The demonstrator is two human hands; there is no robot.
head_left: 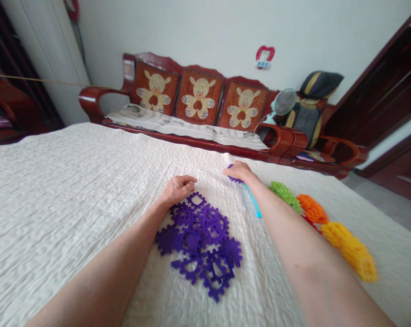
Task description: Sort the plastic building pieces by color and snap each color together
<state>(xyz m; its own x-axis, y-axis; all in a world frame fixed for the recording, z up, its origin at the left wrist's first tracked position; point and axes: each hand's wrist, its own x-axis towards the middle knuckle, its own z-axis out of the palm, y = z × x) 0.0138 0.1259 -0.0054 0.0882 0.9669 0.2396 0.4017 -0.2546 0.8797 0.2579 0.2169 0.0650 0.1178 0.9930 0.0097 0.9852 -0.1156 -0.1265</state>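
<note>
Looking down through the head camera, I see the left hand (178,188) resting near the middle of the frame, its fingers loosely bent with nothing visible between them; it sits right at the upper left edge of a heap of purple interlocking plates (191,240), which spreads over the lower middle of the frame. The right hand (240,170) reaches farther out, just right of centre; it covers most of a single purple toothed plate (235,180), whose lower edge shows below the fingers; I cannot tell whether those fingers pinch the plate or only lie on it. Beside the right forearm I make out a thin cyan strip (254,202), partly hidden by the arm; beyond that arm, at the right of the frame, lie green pieces (285,195), orange pieces (312,209), a sliver of red pieces (310,223) and a long yellow stack (350,252); all of these rest on a white quilted cover (90,181). Across the upper middle I have a dark red wooden sofa (86,97) with three brown bear-patterned cushions (200,95); a pale fan (285,101) stands at its right end.
</note>
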